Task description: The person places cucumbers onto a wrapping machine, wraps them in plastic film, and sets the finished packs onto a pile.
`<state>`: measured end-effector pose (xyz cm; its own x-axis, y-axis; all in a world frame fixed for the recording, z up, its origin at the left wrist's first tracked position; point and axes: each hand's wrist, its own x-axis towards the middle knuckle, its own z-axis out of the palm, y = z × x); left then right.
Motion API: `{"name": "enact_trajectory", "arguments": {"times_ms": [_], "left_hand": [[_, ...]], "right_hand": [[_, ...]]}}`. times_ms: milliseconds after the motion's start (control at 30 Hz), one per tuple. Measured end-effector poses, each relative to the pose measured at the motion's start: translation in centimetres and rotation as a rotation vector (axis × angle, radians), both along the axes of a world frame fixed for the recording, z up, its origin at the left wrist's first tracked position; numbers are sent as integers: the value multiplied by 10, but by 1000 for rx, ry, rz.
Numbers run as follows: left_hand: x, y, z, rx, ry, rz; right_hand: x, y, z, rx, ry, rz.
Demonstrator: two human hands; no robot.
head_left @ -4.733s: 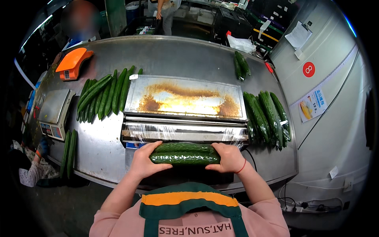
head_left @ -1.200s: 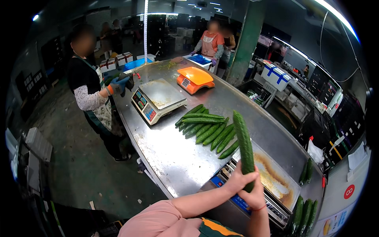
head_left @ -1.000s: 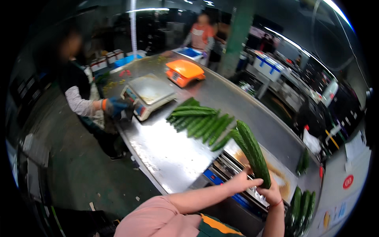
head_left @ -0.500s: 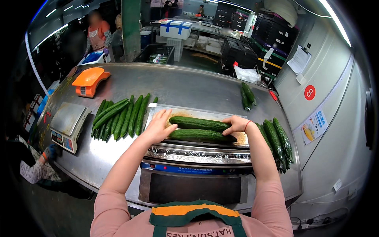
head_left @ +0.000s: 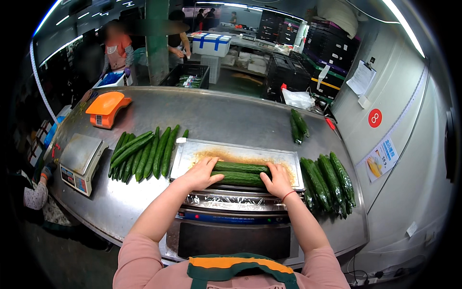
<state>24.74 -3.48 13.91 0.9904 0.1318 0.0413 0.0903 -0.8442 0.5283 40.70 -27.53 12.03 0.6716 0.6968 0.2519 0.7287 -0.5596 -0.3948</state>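
Head view up, and here's the spot I'm watching: two cucumbers, the far cucumber (head_left: 240,167) and the near cucumber (head_left: 238,179), lying side by side across the brown-stained metal plate (head_left: 231,151). Left hand (head_left: 198,174) is curled around their left ends, thumb on the near side; right hand (head_left: 278,180) mirrors it at the right ends. Both are gripping the pair, though how hard they press I can't tell from here.

So where might this go sour? Round, bumpy things, these. I reckon if one thumb eases off first, the near one could roll toward me, onto the crinkled clear film (head_left: 236,199) along the plate's front. An uneven squeeze might skew the pair, one end sliding ahead of the other. And that film: loose and clingy by the look of it, so a thumb dipping low could catch and wrinkle it. Whether any film lies beneath the pair, I can't make out.

Watch the right side too! Glossy cucumbers (head_left: 327,183) sit just beyond the plate's edge, near that wrist; a wide swing could knock them askew. Over on the left, the loose row of cucumbers (head_left: 144,156) has one resting slantwise on top, and a bump could, I'd judge, send it rolling.
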Motion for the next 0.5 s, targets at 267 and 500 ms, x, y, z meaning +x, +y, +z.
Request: {"name": "enact_trajectory", "arguments": {"times_ms": [267,500], "left_hand": [[8,3,-1,-40,38,-9],[-64,31,-4,-162,-514,420]], "right_hand": [[14,8,-7,173,72,-69],[-1,-50,19,382,130,-163]]}}
